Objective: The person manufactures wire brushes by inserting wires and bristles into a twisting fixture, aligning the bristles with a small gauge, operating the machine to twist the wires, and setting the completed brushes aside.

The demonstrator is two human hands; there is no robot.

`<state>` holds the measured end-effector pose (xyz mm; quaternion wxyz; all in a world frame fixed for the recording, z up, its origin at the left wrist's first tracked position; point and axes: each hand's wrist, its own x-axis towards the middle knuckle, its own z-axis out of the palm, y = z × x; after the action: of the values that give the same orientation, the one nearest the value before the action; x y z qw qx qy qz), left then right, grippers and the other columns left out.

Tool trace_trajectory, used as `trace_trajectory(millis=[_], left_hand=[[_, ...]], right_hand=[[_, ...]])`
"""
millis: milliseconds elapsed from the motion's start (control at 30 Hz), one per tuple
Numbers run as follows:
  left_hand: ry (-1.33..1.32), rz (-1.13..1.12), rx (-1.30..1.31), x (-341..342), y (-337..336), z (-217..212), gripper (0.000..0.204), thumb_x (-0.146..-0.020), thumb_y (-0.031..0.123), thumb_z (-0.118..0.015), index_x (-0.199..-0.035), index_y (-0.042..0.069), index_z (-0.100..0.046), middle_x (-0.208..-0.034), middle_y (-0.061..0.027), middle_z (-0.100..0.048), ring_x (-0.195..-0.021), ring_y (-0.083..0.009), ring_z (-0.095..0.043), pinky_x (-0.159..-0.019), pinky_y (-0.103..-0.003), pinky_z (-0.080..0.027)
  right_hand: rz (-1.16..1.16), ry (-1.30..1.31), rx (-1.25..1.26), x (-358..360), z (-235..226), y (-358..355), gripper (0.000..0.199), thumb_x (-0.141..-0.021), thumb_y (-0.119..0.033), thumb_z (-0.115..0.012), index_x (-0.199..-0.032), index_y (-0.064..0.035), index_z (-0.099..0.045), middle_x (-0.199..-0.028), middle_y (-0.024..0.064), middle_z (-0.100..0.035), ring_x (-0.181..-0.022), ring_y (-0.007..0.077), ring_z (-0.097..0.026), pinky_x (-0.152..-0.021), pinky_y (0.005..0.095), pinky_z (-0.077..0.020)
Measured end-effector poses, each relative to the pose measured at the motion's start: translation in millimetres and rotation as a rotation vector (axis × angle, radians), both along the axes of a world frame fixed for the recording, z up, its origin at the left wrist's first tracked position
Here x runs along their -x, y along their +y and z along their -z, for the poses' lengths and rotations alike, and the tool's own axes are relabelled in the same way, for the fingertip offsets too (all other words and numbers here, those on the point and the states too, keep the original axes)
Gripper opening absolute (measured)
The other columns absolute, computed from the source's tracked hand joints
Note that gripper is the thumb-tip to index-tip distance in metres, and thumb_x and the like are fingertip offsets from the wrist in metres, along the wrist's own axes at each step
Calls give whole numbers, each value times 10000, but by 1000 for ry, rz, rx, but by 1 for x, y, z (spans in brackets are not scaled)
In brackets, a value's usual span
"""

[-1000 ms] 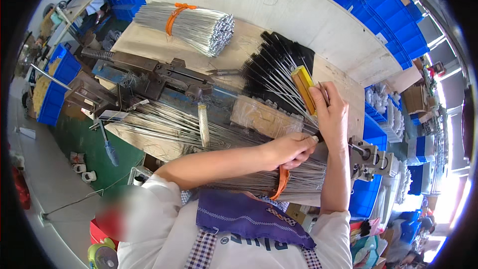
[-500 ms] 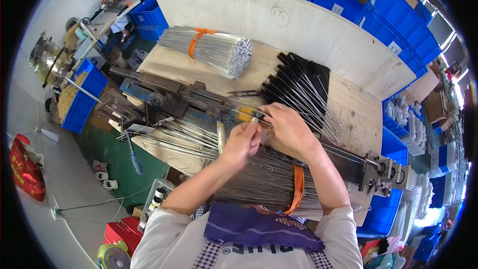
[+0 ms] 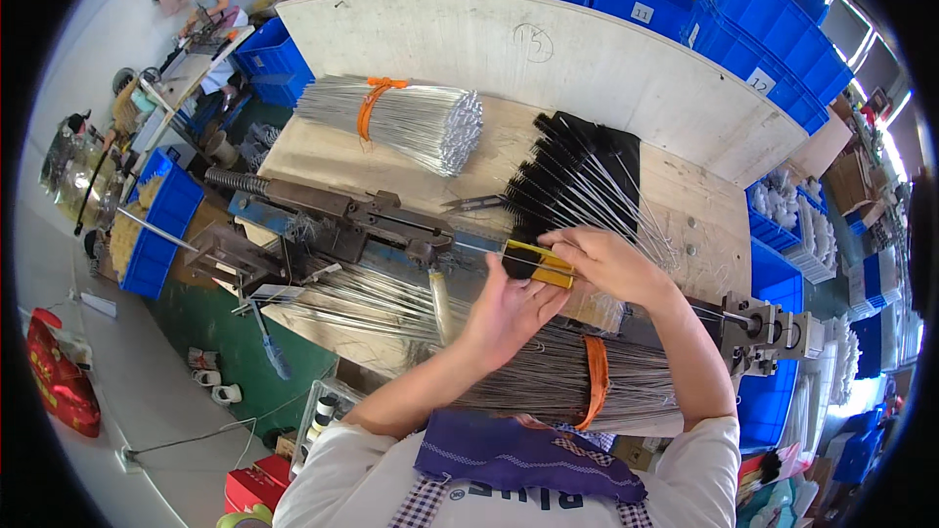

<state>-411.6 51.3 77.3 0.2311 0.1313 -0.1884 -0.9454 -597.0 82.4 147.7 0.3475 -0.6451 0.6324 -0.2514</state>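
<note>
My right hand [image 3: 608, 262] has its fingers bent over a yellow block [image 3: 556, 275] that sits around a metal rod. A clump of black bristles [image 3: 519, 258] lies at the block's left end. Just below, my left hand [image 3: 513, 309] is open, its thumb up and fingers stretched out beneath the bristles and block; whether it touches them I cannot tell. A dark metal clamp fixture [image 3: 396, 218] stands to the left in line with the rod, with a pale handle [image 3: 439, 303] hanging from it.
Finished black brushes with wire stems [image 3: 577, 181] lie beyond my hands, beside scissors-like pliers [image 3: 473, 203]. A silver wire bundle [image 3: 406, 125] and a darker one [image 3: 548, 372] are tied with orange bands. Metal mechanism [image 3: 768, 332] stands right; a white board [image 3: 587, 54] borders the bench.
My left hand has gone from a pinch at the block to stretched open fingers. The yellow block and my right hand have shifted right and down, and more black bristles show.
</note>
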Motion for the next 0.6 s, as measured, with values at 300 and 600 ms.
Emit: trace_trajectory(millis=[300,600], left_hand=[[327,-13,-358,-7,0,-4,951,-857,770,-390,-1354,-40,-415,-1363,-186,-482,-1353,-315,-394,-1163,-450,-280],[207,-75,-417,-15,-5,-10,927,-863,741,-443,-1261,-95,-413,-1310,-234,-466,-1306,-361,-421,-1152,-457,-298]], right_hand=[[14,535,575,-55,0,20,411,-781,-96,-612,-1189,-51,-635,-905,93,-517,-893,259,-551,-792,406,-420],[143,254,456,-38,12,-8,101,-786,-129,-719,-862,-63,-735,-729,51,-623,-709,221,-592,-781,332,-386]])
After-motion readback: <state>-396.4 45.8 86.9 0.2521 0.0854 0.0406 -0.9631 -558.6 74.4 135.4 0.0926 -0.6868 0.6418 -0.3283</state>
